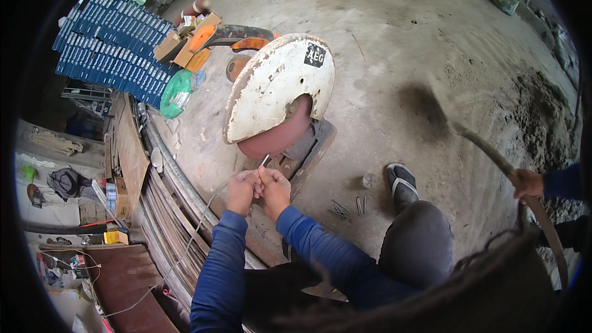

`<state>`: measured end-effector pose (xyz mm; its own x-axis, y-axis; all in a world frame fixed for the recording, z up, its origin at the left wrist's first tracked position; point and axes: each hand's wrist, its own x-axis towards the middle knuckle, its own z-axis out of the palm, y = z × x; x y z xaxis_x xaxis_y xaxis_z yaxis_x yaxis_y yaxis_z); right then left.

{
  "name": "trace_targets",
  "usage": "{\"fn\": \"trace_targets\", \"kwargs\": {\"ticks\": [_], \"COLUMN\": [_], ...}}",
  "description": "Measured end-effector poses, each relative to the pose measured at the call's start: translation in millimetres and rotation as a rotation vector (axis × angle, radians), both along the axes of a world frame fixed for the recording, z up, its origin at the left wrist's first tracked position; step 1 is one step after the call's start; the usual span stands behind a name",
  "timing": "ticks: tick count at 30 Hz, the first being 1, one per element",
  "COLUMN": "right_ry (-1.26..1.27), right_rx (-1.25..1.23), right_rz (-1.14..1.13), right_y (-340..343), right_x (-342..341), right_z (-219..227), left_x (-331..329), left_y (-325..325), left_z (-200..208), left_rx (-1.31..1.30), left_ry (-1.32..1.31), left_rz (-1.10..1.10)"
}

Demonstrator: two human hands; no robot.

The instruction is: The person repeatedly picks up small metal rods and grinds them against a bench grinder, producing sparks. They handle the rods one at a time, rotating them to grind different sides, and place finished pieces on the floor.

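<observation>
Both my hands meet just in front of the cut-off saw's reddish-brown disc (277, 137). My left hand (242, 190) and my right hand (274, 189) are closed, pinching a short shiny metal rod (266, 160) between them. The rod's tip points up toward the disc's lower edge; whether it touches, I cannot tell. A chipped white guard (283, 86) covers the disc's upper part. Below it, the saw's base (319, 142) rests on the floor. Several similar loose metal rods (338, 209) lie on the floor by my right forearm, with a small round clear object (369, 180) nearby.
Long pipes and boards (179, 194) run along my left side, with a thin cable (179, 256) across them. Stacked blue boxes (117, 49) stand far left beside open cardboard boxes (185, 46). At right, another person's hand (528, 185) grips a shovel's wooden handle (487, 147).
</observation>
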<state>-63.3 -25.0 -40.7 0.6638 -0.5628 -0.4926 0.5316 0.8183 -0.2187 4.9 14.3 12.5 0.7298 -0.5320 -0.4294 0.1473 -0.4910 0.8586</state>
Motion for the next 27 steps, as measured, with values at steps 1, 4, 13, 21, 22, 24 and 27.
{"fn": "trace_targets", "kwargs": {"ticks": [1, 4, 13, 21, 22, 24, 27], "right_ry": [-0.006, -0.018, 0.013, 0.005, -0.007, -0.032, -0.036], "right_rx": [0.014, 0.022, 0.084, 0.108, 0.124, 0.151, 0.157], "right_rz": [-0.01, -0.026, -0.014, 0.012, 0.02, 0.033, 0.053], "right_y": [1, -2, -13, -16, -16, -17, -18], "right_x": [-3, -5, -1, 5, 5, 7, 9], "right_z": [2, 5, 12, 9, 8, 5, 2], "left_x": [1, 2, 5, -5, -6, -9, -11], "left_y": [1, 1, -8, -13, -15, -16, -16], "left_z": [1, 1, 1, 0, -1, 0, 4], "left_rx": [0.005, 0.007, -0.065, -0.106, -0.123, -0.122, -0.129], "left_ry": [0.02, 0.08, 0.185, 0.124, 0.112, 0.082, 0.094], "left_rz": [-0.017, -0.025, 0.051, 0.158, 0.166, 0.192, 0.223]}}
